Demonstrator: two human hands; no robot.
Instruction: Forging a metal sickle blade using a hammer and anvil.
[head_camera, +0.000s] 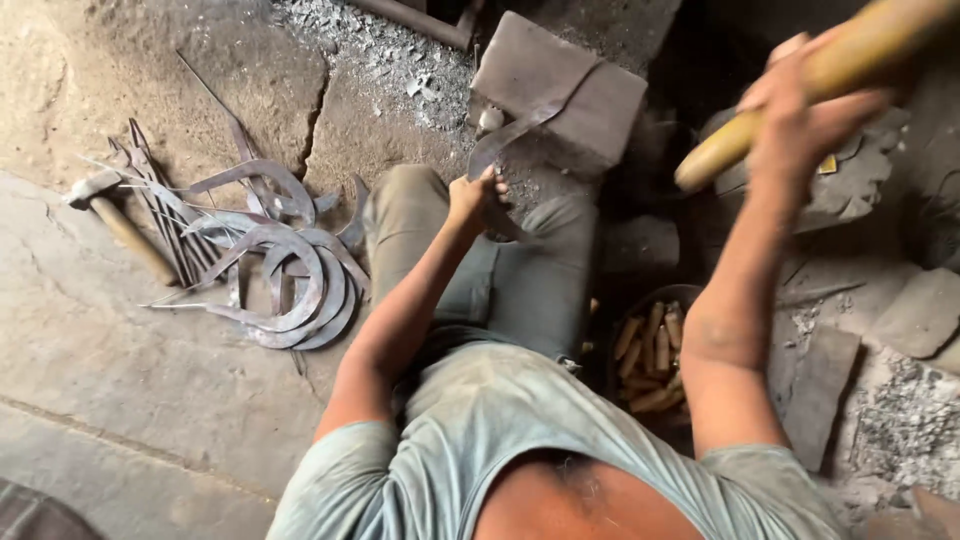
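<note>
at the centre of the view, the left hand (473, 197) has its fingers curled tight around the lower end of a curved metal blade (512, 140), a flat dark strip shaped like a sickle. the blade runs from the fist toward one o'clock and its upper part lies on the top face of a grey stone block (580, 85), which sits at twelve o'clock from the hand. at two o'clock, high in the corner, the right hand (800, 95) is raised and closed around a thick yellowish wooden handle (800, 85); the handle is blurred and its head is out of view, so what tool it belongs to cannot be told. the right hand is well apart from the blade and the block.

outward from the left hand, at nine o'clock, a heap of curved blades (285, 290) like the held one lies on the stone floor (110, 380), overlapping one another, with thin straight metal strips among them. just beside the heap, further toward nine o'clock, lies a small hammer (115, 220) with a wooden shaft. at four o'clock from the left hand, between the person's knees and the right forearm, a dark round basin (650, 355) holds a bunch of short wooden handles. grey ash and grit (385, 55) cover the ground at eleven o'clock, near the block.
</note>
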